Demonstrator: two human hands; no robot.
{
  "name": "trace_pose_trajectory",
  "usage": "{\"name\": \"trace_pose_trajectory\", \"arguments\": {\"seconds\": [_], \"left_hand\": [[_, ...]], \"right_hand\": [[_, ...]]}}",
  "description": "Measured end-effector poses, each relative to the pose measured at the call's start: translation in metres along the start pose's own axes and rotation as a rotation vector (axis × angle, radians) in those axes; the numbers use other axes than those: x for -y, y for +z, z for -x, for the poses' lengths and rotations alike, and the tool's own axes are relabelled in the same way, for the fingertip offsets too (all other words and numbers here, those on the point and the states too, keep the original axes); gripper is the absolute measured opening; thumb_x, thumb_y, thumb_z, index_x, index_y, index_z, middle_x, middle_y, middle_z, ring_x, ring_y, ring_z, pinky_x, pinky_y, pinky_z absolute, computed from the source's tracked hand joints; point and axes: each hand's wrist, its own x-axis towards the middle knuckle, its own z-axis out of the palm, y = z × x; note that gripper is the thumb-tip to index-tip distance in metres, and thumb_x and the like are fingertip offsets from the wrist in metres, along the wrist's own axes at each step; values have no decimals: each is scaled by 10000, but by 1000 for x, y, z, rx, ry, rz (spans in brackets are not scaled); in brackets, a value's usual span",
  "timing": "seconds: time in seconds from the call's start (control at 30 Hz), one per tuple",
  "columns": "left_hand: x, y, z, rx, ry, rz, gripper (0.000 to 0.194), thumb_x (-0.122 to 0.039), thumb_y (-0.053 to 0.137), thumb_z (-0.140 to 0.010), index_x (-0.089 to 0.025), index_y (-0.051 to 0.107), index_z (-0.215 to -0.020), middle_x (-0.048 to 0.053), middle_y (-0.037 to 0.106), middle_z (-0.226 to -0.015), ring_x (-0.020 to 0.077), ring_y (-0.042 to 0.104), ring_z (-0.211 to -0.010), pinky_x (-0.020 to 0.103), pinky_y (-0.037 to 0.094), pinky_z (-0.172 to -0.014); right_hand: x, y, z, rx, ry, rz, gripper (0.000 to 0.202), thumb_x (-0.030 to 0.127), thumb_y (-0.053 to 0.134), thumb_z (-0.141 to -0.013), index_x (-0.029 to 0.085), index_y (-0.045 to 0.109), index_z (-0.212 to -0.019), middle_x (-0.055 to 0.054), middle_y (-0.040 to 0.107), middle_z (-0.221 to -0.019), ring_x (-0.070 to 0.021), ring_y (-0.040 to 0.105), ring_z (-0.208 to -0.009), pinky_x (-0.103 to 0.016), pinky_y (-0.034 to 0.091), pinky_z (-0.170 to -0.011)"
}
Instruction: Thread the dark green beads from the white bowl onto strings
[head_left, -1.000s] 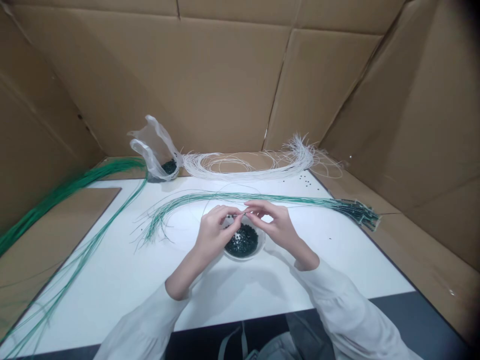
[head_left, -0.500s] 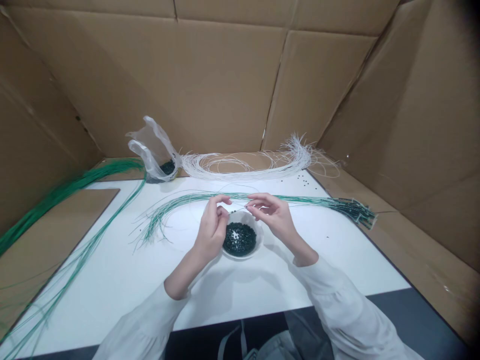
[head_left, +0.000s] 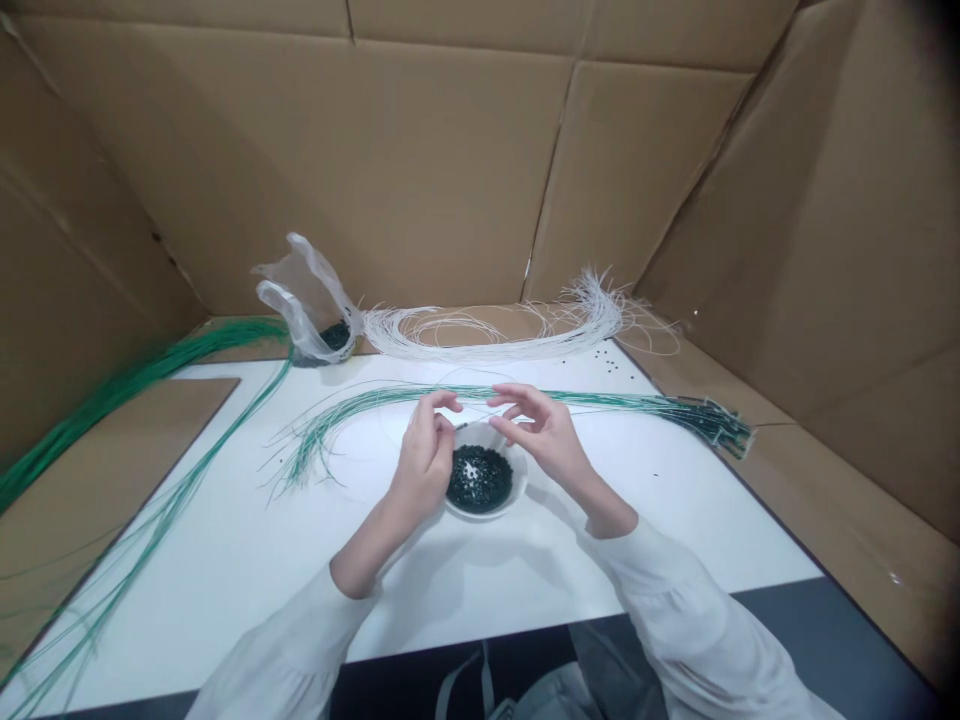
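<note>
Some of bowl (head_left: 519, 484) hidden behind left hand (head_left: 424, 456); right hand (head_left: 541, 432) curled nearby; cannot tell if either grips anything.

Our left hand (head_left: 426, 462) and our right hand (head_left: 547, 432) face each other, slightly apart, fingers (head_left: 529, 396) bent (their grip we cannot see well); our left arm (head_left: 296, 640) and right arm (head_left: 690, 605) extend from near to far.
</note>
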Motion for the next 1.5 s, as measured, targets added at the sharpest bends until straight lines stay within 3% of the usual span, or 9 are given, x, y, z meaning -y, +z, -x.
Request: {"name": "trace_pose_trajectory", "arguments": {"seconds": [0.1, 0.17, 0.27, 0.4, 0.67, 0.83, 1.0, 1.13, 1.5], "left_hand": [[1, -4, -5, -75, -105, 53, 237, -149, 372, -788, -177, 448, -1011, 26, 545, -888, 98, 458, -652, 227, 355, -612], [3, -5, -9, -83, -192, 165, 227, -170, 375, -769, -171, 480, -970, 19, 561, -812, 98, 449, -621, 216, 338, -562], [8, -6, -15, -45, -319, 353, 201, -216, 396, -751, -145, 518, -894, 8, 564, -694, 67, 348, -483, 197, 275, -468], [9, -7, -18, -9, -372, 416, 225, -299, 458, -746, -122, 573, -824, 11, 564, -648, 52, 314, -454, 187, 232, -432], [5, -9, -16, 104, -386, 280, 259, -343, 575, -697, -129, 635, -830, 18, 601, -646, 69, 377, -482, 192, 263, -448], [6, -11, -19, 145, -414, 313, 284, -354, 598, -691, -121, 645, -845, 24, 610, -661, 56, 343, -467, 189, 237, -438], [5, -13, -19, 125, -386, 247, 272, -383, 600, -693, -131, 645, -785, 28, 626, -655, 75, 410, -485, 194, 274, -450], [0, -13, -17, 95, -288, 199, 211, -344, 601, -701, -137, 635, -722, 31, 631, -660, 129, 546, -630, 218, 394, -585], [-3, -7, -7, 48, -100, 37, 203, -334, 582, -737, -149, 661, -761, 32, 643, -733, 119, 518, -627, 220, 393, -588]], "right_hand": [[2, 0, 2, 1, -55, 281, 254, 210, 592, -723, 168, 541, -969, -50, 580, -892, -116, 536, -638, -231, 455, -524], [4, 5, 6, 228, -84, 506, 62, 155, 575, -719, 159, 562, -780, -15, 575, -719, -116, 520, -594, -232, 422, -535], [4, 15, 13, 608, -148, 794, 39, 115, 584, -691, 152, 576, -684, -28, 588, -699, -145, 535, -630, -239, 383, -541], [1, 26, 15, 706, -144, 935, 114, 44, 562, -670, 146, 613, -680, -55, 622, -739, -170, 558, -664, -244, 374, -553], [-6, 25, 11, 646, -130, 849, 203, 21, 535, -663, 178, 653, -615, -10, 650, -639, -147, 562, -582, -235, 346, -507], [-2, 17, 7, 530, -81, 780, 116, 158, 589, -740, 186, 676, -669, -8, 638, -596, -138, 550, -525, -237, 366, -513], [0, -1, 1, 294, 2, 334, 86, 174, 596, -735, 177, 680, -750, -12, 671, -705, -143, 610, -628, -256, 463, -643], [-3, -10, -2, 155, 170, -63, 175, 278, 684, -662, 142, 686, -772, -37, 664, -671, -155, 613, -617, -281, 499, -621], [-6, -11, -4, 81, 341, -483, 210, 204, 755, -572, 172, 699, -772, -44, 686, -746, -105, 612, -621, -216, 489, -610]]}}
